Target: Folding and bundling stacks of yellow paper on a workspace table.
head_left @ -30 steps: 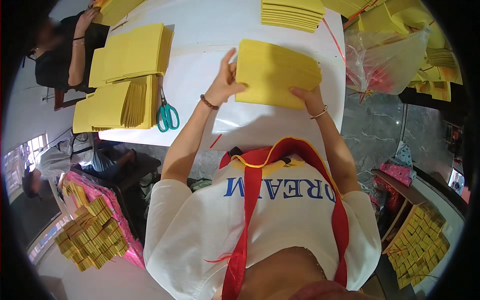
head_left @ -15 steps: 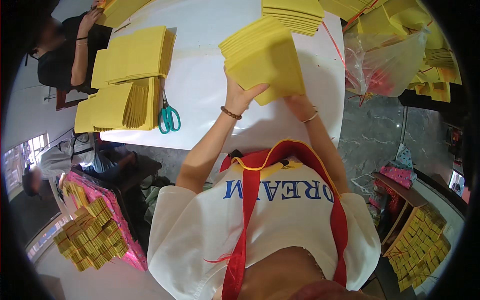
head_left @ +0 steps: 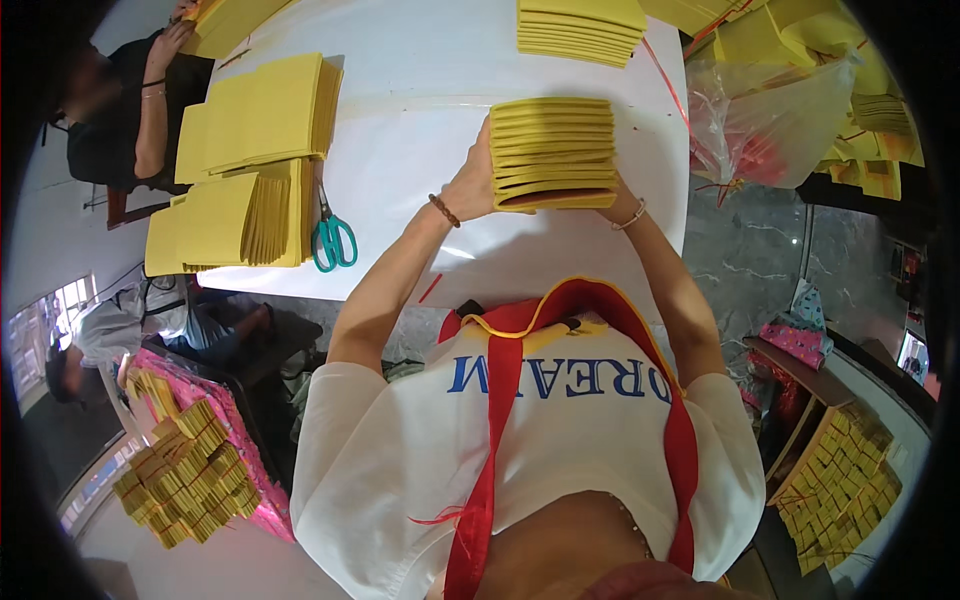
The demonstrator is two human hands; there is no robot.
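- A thick bundle of folded yellow paper (head_left: 553, 152), its layered edges turned up to the camera, is held between two bare hands near the middle of the work area; whether its underside touches the surface cannot be told.
- The layers look soft and pliable one by one but stiffer as a block; the bundle is probably light to moderate in weight, easily creased rather than breakable, and liable to slide apart, with a gap showing near its lowest layers.
- The surest hold appears to be across the two sides where the layers end, palms pressing inward, with support underneath against slipping.
- The left hand (head_left: 473, 186) clasps the left side and the right hand (head_left: 622, 203) the lower right; their fingers are mostly hidden by the paper, so how tightly they pinch cannot be told.
- Beneath spreads a white tabletop (head_left: 395, 175), a short red strip (head_left: 430, 288) lying near its front edge.
- Teal-handled scissors (head_left: 335, 244) rest at left, just beside fanned yellow paper stacks (head_left: 262, 110); another layered stack (head_left: 580, 32) sits beyond the bundle.
- At right, a clear plastic bag (head_left: 790, 115) hangs by the table's edge.
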